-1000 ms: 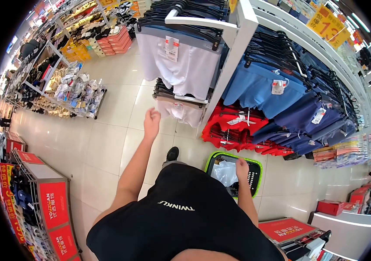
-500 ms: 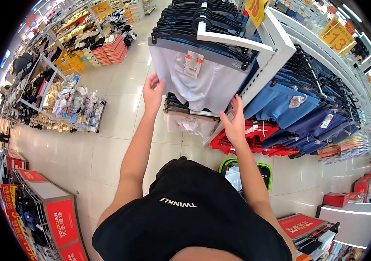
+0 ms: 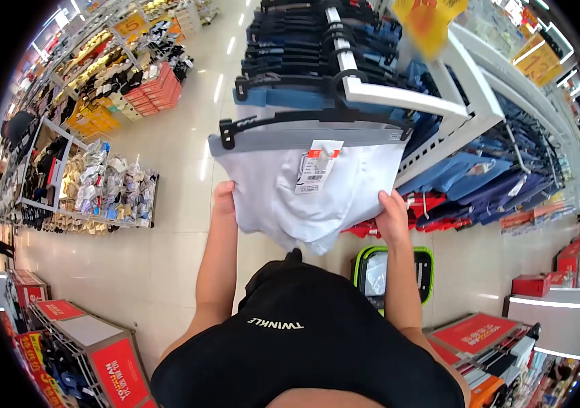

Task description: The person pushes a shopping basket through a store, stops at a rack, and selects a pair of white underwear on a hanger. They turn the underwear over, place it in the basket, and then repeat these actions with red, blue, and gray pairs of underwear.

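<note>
A pair of pale boxer briefs [image 3: 262, 190] with a grey waistband hangs from a black hanger [image 3: 313, 117] at the front of a white rack arm [image 3: 405, 97]. A white and orange price tag [image 3: 317, 170] is on their front. My left hand [image 3: 224, 198] is closed on the left side edge of the briefs. At the opposite edge, my right hand [image 3: 393, 216] pinches the cloth, thumb in front. The fabric is spread between both hands and tilts toward me. Behind it, several blue briefs [image 3: 269, 97] hang on black hangers.
A green-rimmed black basket [image 3: 428, 272] holding a clear package stands on the floor below my right forearm. More blue briefs [image 3: 460, 171] hang at right. Yellow price signs [image 3: 429, 24] top the rack. Bins of packaged goods [image 3: 120, 187] stand at left.
Both hands have closed on the briefs' side edges. The briefs have come toward me and look larger, their lower part lifted outward. The view has shifted closer to the rack.
</note>
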The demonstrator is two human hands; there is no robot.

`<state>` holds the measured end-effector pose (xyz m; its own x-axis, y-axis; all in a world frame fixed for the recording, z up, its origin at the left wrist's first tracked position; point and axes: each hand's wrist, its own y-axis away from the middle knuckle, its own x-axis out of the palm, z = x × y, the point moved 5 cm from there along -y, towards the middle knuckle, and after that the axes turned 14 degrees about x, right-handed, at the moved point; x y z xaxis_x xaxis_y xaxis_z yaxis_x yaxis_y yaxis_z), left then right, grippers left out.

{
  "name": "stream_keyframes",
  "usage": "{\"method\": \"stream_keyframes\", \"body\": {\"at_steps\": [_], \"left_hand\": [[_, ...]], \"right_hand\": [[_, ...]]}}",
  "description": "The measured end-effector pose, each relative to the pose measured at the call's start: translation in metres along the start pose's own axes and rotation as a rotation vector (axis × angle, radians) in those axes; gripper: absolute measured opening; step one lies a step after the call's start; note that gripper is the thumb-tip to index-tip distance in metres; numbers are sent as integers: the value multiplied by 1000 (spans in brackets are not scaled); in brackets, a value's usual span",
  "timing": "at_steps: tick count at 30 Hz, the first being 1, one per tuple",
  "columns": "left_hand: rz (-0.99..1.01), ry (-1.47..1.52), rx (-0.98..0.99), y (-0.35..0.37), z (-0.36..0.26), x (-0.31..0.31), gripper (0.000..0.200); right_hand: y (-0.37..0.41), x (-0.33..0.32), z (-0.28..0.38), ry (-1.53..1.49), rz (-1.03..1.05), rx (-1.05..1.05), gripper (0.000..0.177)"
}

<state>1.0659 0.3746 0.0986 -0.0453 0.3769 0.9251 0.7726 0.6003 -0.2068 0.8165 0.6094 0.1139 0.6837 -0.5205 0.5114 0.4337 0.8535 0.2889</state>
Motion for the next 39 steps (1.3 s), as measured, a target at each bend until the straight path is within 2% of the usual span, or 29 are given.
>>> {"method": "stream_keyframes", "body": {"at_steps": [2, 4, 5, 6, 8, 9, 11, 12, 14, 15, 17, 21, 23, 24, 26, 30, 36, 38, 39], "left_hand": [[14, -31, -47, 6, 5, -29, 78], [46, -568, -70, 10, 14, -15, 77], [-27, -716, -108, 12, 21, 1, 70], [-34, -709, -128, 12, 27, 8, 70], [-43, -1024, -91, 7, 29, 14, 60], [-47, -1022, -103, 8, 31, 18, 60], [-181, -1191, 56, 9, 23, 24, 50], [-188, -1192, 49, 10, 23, 25, 50], [-326, -1197, 106, 17, 14, 24, 46], [-334, -1201, 106, 20, 14, 29, 46], [-463, -1028, 143, 30, 13, 36, 51], [-462, -847, 167, 55, 16, 38, 60], [124, -169, 205, 61, 38, 69, 68], [295, 11, 179, 62, 46, 79, 68], [199, -28, 239, 52, 62, 82, 69], [-59, -375, 307, 28, 104, 84, 69], [-106, -542, 352, 30, 116, 93, 70], [-112, -574, 370, 35, 114, 95, 70], [-112, -586, 377, 38, 112, 97, 70]], "right_hand": [[12, 3, -7, -20, 15, 29, 50], [18, -7, -20, 1, -33, 26, 54], [22, -7, -25, 77, -54, 76, 57], [24, -6, -29, 152, -71, 126, 59], [26, -8, -34, 169, -83, 139, 61], [26, -10, -36, 234, -102, 149, 59], [27, -12, -37, 313, -133, 116, 55], [28, -14, -38, 310, -134, 125, 55], [31, -21, -36, 331, -219, 83, 45], [35, -20, -34, 325, -230, 63, 46], [38, -26, -37, 288, -244, 70, 48], [51, -28, -40, 244, -234, 108, 54], [59, -26, -43, 227, -207, 129, 55], [63, -25, -46, 207, -177, 169, 58], [69, -22, -49, 182, -140, 205, 61], [78, -19, -49, 148, -68, 238, 60], [84, -33, -25, 363, -166, 133, 45], [91, -31, -1, 486, -291, -207, 37], [97, -25, 8, 463, -357, -260, 34]]}}
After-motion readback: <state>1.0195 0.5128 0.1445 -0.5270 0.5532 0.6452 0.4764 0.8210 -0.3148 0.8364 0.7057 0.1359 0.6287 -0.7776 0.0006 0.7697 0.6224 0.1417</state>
